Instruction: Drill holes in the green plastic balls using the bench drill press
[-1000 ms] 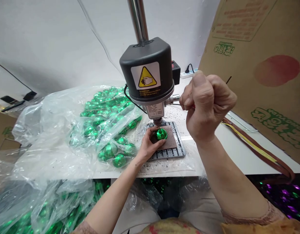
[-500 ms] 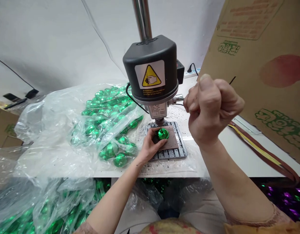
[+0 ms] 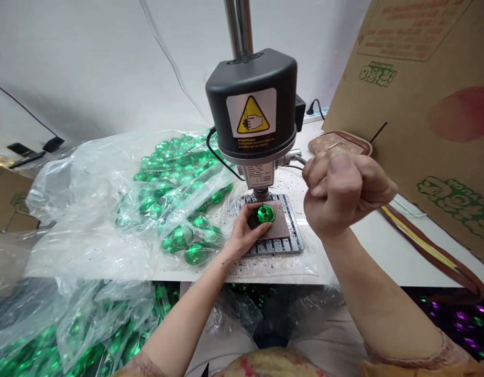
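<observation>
A shiny green faceted ball point(image 3: 266, 213) rests on a brownish board point(image 3: 280, 225) over the slotted metal base point(image 3: 295, 245) of a bench drill press point(image 3: 252, 112). Thumb and fingers of my left hand point(image 3: 245, 230) are closed around the ball's left side. Right above the ball is the drill chuck point(image 3: 261, 194), its bit at or very near the ball's top; contact is hard to make out. My right hand point(image 3: 344, 191) is closed in a fist on the drill press's feed lever point(image 3: 300, 159), whose end is hidden in the grip.
Clear plastic bags point(image 3: 88, 193) with many green balls point(image 3: 183, 152) cover the left of the table. More bagged balls point(image 3: 41, 345) lie below its front edge. At right stand a large cardboard box point(image 3: 434, 104), a brown bag point(image 3: 320, 142) and its strap point(image 3: 430, 243). Dark shavings litter the base.
My right fist has moved slightly down with the lever, uncovering the brown bag behind it. My left hand still holds the ball in place. The whole view has shifted a little.
</observation>
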{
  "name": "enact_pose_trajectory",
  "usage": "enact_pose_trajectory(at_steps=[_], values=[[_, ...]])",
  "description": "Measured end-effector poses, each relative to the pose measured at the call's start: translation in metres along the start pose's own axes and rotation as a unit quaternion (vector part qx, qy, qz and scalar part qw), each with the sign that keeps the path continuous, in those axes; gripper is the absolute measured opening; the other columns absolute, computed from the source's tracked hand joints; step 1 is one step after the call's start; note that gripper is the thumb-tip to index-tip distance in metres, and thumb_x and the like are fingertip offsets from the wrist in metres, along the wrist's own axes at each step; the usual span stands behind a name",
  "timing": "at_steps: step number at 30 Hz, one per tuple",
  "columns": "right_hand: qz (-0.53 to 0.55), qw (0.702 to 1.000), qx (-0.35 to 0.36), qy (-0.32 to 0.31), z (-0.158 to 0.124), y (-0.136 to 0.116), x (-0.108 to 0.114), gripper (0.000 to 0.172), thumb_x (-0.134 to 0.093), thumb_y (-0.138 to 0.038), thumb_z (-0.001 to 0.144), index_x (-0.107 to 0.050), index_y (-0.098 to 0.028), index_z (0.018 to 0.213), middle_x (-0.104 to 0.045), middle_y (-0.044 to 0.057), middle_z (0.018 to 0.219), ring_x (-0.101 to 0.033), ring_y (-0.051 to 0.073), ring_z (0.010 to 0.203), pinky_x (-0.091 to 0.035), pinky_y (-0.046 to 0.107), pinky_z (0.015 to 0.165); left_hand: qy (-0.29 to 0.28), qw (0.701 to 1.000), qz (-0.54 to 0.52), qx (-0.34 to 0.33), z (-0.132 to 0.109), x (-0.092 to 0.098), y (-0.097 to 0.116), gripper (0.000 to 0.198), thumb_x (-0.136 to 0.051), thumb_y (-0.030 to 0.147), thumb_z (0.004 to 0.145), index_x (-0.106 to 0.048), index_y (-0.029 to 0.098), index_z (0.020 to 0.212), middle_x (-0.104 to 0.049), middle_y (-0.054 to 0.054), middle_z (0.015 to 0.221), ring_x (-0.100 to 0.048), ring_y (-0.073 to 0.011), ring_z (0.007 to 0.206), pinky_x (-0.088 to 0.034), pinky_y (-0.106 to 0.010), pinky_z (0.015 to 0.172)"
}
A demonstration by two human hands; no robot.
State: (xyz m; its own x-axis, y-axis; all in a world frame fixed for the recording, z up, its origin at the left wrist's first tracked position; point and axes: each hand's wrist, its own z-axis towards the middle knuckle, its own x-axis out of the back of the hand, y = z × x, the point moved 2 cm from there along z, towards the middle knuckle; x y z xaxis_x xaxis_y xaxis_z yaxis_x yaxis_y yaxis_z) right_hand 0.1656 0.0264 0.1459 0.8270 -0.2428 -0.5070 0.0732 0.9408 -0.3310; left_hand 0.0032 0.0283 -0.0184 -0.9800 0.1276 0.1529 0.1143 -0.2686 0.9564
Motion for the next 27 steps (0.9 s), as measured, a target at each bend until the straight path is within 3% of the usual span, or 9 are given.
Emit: enact_pose_trajectory(at_steps=[11,21,27], values=[[0.035,0.999,0.035,-0.012,-0.008,0.004,0.006,0.049,-0.058,-0.015,0.086,-0.017,-0.019,0.059,-0.022,-0.006,0.047,-0.021,0.004,0.040,-0.019,0.027,0.044,0.000,1.000,-0.006,0.003,0.000,-0.001,0.000,0.051,-0.083,0.039,0.079,-0.057,0.024,0.119,-0.065,-0.006,0.115,-0.062,-0.0227,0.111,-0.048,-0.037,0.100],[0.033,0.996,0.058,-0.058,-0.014,0.008,0.017,0.049,-0.057,-0.013,0.084,-0.016,-0.019,0.057,-0.027,-0.007,0.046,-0.023,0.005,0.039,-0.020,0.029,0.042,0.004,1.000,-0.006,0.002,-0.001,-0.001,0.000,0.052,-0.084,0.040,0.078,-0.058,0.024,0.120,-0.065,-0.006,0.116,-0.062,-0.0236,0.112,-0.048,-0.038,0.100],[0.010,0.999,-0.025,-0.022,-0.001,-0.002,0.005,0.050,-0.058,-0.019,0.089,-0.024,-0.019,0.052,-0.023,-0.006,0.046,-0.025,0.005,0.039,-0.020,0.030,0.043,0.018,1.000,-0.009,0.010,0.000,-0.003,0.005,0.050,-0.085,0.037,0.076,-0.059,0.023,0.117,-0.065,-0.006,0.113,-0.063,-0.0229,0.107,-0.049,-0.037,0.097]])
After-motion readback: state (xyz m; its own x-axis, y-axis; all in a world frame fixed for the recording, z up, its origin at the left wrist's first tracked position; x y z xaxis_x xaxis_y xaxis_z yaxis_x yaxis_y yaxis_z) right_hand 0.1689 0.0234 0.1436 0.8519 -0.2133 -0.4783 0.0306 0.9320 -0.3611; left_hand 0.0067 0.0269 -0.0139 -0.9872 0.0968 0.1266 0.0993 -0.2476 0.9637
